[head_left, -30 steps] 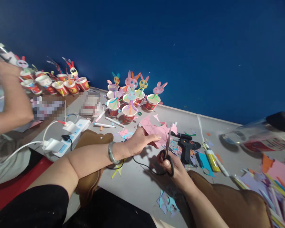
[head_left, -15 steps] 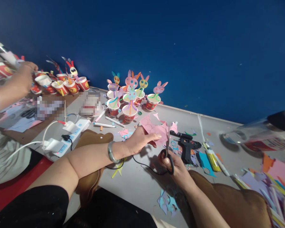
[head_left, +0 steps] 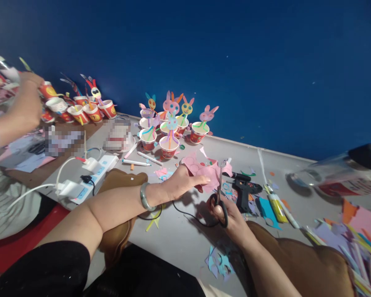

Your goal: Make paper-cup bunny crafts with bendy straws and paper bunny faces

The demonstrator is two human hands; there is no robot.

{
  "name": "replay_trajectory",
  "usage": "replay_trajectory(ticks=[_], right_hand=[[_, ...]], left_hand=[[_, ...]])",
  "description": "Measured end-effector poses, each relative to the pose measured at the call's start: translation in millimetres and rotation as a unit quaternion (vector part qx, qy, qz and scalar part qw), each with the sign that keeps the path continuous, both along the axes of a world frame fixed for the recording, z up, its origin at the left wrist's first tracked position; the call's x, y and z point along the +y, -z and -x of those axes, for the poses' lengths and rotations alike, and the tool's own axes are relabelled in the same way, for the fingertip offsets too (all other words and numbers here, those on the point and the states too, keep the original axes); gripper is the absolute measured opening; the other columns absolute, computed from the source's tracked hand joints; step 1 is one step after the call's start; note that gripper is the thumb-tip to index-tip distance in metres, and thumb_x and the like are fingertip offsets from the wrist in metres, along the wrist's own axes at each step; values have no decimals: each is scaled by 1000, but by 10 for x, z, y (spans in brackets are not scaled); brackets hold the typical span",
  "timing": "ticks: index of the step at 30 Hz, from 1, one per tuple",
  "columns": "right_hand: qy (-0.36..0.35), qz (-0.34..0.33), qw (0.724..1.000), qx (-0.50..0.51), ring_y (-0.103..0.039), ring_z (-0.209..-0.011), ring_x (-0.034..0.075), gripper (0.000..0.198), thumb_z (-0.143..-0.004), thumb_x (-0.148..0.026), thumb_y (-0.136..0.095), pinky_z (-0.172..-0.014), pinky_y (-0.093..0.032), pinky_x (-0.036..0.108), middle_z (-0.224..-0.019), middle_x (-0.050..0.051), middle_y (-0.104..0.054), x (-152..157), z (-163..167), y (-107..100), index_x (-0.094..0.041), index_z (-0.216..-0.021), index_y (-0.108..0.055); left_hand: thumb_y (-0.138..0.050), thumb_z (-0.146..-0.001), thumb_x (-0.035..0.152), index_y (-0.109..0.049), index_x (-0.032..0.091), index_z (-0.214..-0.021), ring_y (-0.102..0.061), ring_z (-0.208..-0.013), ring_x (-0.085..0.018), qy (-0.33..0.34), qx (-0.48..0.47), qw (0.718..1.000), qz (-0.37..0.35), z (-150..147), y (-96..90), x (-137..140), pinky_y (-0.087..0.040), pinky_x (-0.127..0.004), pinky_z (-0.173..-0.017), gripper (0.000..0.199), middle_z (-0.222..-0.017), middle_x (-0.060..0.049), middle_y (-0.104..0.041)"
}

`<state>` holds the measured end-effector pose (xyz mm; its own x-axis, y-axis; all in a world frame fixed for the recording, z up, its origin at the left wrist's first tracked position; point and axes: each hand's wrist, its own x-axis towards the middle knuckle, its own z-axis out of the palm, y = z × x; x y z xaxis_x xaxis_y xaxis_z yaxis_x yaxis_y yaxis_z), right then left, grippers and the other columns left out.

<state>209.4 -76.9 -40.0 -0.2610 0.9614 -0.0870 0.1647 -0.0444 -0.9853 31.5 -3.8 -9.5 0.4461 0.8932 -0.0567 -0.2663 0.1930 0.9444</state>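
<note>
A sheet of pink paper (head_left: 208, 175) with drawn circles is pinched between the thumb and fingers of my left hand (head_left: 185, 181). My right hand (head_left: 227, 214) is closed round the black handles of a pair of scissors (head_left: 220, 194). The scissor blades point away from me and stand at the right edge of the pink paper. Just right of the blades lies a black glue gun (head_left: 245, 192), its nozzle end partly behind the paper. Blue paper scraps (head_left: 219, 262) with round cut-outs lie below my right hand.
Paper cups (head_left: 169, 147) with rabbit figures stand by the blue wall. A power strip (head_left: 97, 175) with plugs sits at left, and a clear bottle (head_left: 340, 175) lies at right. Beside me a co-worker's arm (head_left: 21, 105) reaches among more cups.
The scissors and the pink paper's right edge have shifted slightly. My left hand has barely moved. At far left, the co-worker's hand has moved a little left, and a red cup now shows beside it.
</note>
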Motion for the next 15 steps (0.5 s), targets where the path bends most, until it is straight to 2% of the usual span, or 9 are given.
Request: replay_trajectory(ticks=[9,15], right_hand=[[5,25,1000,-16,-38,-57,12,68,-74,-87,-59,-53,-37,27,-61,-1,-48,8,5,-35,-21,-67,-50],[21,12,999,-49,-37,-58,13,68,-74,-87,-59,-54,-35,28,-61,-1,-46,22,-19,7,-20,-68,-52]], left_hand=[[-79,-69,32,-62,13,-79,-58,-62,-10,-2,-13,1000,-2,-7,75,29,-51,-23,-58,27,-71,0,-63],[-82,-69,42,-61,13,-78,-58,-63,-10,20,-10,1000,18,-8,95,58,-51,-25,-58,37,-71,0,-61]])
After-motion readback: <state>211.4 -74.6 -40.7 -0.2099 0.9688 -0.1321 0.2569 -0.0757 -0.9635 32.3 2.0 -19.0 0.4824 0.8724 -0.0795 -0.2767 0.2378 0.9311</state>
